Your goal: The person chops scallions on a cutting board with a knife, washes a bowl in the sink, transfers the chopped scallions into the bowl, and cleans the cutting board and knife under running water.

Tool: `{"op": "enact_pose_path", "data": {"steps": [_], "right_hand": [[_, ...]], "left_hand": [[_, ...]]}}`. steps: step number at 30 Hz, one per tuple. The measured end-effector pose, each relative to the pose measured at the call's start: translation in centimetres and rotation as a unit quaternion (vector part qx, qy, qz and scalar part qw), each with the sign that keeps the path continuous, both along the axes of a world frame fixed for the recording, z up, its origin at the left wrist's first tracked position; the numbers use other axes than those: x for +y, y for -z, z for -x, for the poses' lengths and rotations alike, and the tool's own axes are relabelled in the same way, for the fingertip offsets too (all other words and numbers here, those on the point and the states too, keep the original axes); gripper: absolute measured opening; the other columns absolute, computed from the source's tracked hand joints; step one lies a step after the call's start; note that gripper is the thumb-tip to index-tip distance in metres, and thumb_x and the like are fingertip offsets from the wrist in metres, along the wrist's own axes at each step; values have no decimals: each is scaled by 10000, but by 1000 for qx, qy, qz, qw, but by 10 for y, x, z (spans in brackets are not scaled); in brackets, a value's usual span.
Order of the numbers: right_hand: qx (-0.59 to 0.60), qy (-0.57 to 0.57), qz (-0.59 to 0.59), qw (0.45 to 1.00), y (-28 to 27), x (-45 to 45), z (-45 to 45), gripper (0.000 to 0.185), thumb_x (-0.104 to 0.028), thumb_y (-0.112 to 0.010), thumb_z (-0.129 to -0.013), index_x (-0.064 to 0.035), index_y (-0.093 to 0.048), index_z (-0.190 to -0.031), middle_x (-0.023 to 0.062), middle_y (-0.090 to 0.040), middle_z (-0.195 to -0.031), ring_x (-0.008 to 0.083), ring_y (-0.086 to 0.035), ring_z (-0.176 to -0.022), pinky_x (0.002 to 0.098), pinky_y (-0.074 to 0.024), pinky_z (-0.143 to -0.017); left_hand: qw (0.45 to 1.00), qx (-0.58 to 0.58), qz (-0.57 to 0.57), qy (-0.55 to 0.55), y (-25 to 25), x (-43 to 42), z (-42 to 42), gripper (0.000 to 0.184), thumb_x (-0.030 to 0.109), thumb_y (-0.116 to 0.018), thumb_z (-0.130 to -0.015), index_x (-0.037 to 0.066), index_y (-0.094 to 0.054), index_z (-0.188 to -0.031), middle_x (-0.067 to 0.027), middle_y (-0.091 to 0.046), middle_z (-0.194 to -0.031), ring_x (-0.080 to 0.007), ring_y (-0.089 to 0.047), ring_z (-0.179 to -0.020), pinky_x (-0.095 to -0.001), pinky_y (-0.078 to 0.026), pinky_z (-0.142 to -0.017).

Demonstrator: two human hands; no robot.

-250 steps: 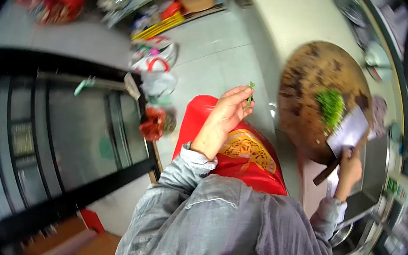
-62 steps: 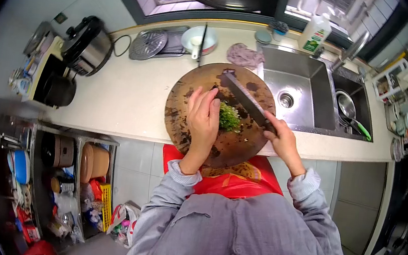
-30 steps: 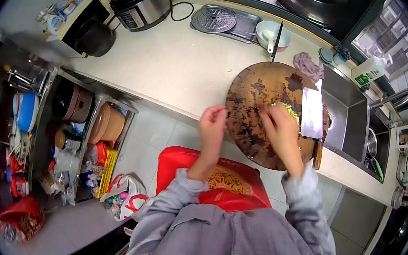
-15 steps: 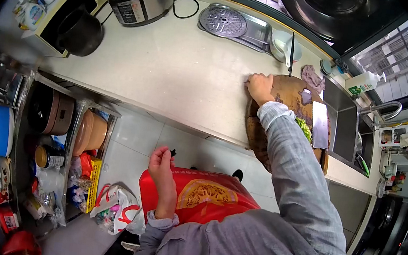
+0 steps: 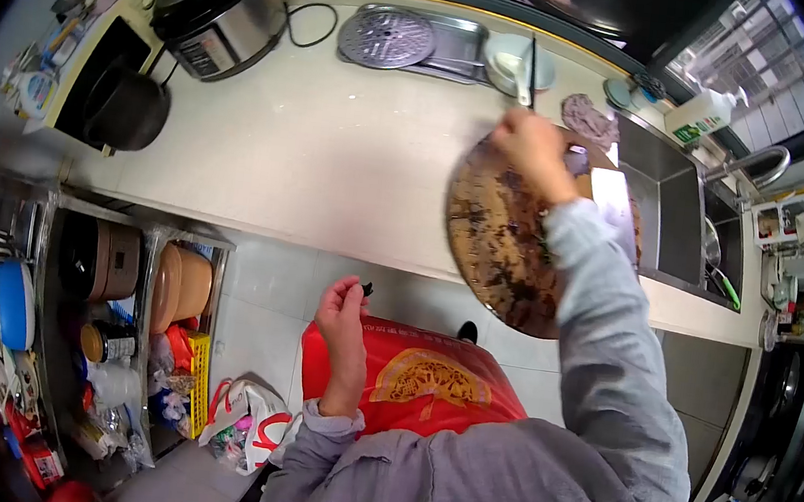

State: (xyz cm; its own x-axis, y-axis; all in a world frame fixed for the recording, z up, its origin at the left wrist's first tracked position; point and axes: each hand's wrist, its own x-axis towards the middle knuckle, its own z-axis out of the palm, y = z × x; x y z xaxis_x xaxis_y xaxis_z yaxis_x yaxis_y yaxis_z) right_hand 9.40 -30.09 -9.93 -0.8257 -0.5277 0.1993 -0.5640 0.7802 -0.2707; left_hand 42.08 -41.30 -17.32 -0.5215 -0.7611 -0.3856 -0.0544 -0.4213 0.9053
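- Left hand [image 5: 344,308]: fingers pinched on a dark scrap [image 5: 367,289]; hold it clear of the board [image 5: 495,232].
- Right hand [image 5: 533,149]: over the board's far side, grip unclear; guide the sleeve [image 5: 612,325] past the knife [image 5: 613,190].

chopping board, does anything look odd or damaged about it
Yes: the round chopping board is darkly blotched, perhaps from stains or wear; I can't tell which. Its near edge also appears to jut past the front of the counter.
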Motion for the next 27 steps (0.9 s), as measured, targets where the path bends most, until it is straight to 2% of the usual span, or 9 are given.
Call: {"op": "enact_pose_path", "data": {"steps": [2,7,11,15,18,19,21,24,27], "right_hand": [[50,77,60,994,-23,81,29,230,-309,-599,-752,-92,-650,-810,148,-646,-775,342,-629,-742,434,-488,-663],[40,327,-72,942,-20,310,87,278,-331,-573,-768,-106,-646,-914,131,-662,-880,338,-631,-831,443,-484,-702],[-85,290,-13,953,58,429,111,362,-208,-557,-773,-132,-616,-1122,162,-648,-1009,313,-616,-973,401,-483,-801],[-104,305,11,947,47,415,64,342,-209,-600,-785,-124,-613,-1117,125,-657,-975,284,-623,-946,366,-480,-801],[-63,299,113,946,49,431,32,244,-246,-606,-809,-83,-641,-987,118,-650,-887,270,-621,-835,350,-473,-738],[-38,294,158,942,52,436,13,231,-261,-605,-817,-68,-647,-938,119,-645,-855,266,-616,-793,345,-469,-713],[-7,341,238,909,68,459,-29,258,-279,-586,-848,-25,-602,-805,114,-580,-708,189,-527,-636,321,-431,-611],[-33,407,233,883,108,471,-118,245,-262,-580,-861,-34,-593,-773,106,-524,-619,135,-465,-584,303,-412,-566],[-184,357,215,890,193,443,-206,161,-213,-593,-829,-64,-632,-785,111,-540,-607,177,-493,-556,326,-424,-558]], "left_hand": [[1000,5,6,14,-6,15,15,167,119,-559,-887,7,-590,-1006,-32,-595,-858,-91,-543,-716,-210,-436,-604],[997,55,14,56,-45,76,71,178,144,-528,-917,9,-602,-1006,-36,-610,-894,-98,-553,-715,-212,-441,-603],[978,79,137,135,-82,132,132,209,157,-490,-943,-1,-607,-1016,-26,-617,-921,-74,-541,-724,-206,-439,-620],[923,128,345,113,-114,178,181,231,144,-481,-940,-23,-603,-1044,-33,-621,-936,-90,-539,-769,-225,-438,-696],[788,202,582,2,-101,196,216,198,79,-590,-822,-14,-621,-994,-107,-637,-913,-221,-591,-813,-369,-457,-786],[707,136,672,176,-95,193,230,234,96,-628,-767,4,-634,-981,-106,-635,-960,-314,-571,-938,-458,-419,-887],[738,115,578,328,-46,184,235,241,132,-660,-763,26,-646,-979,-91,-635,-981,-333,-553,-995,-447,-420,-900],[814,124,533,198,-80,166,217,257,132,-684,-770,42,-653,-1009,-118,-635,-939,-288,-586,-908,-382,-453,-857],[923,152,310,167,-79,121,193,227,147,-650,-845,-2,-627,-1015,-20,-610,-901,-56,-527,-746,-191,-433,-661]]}}
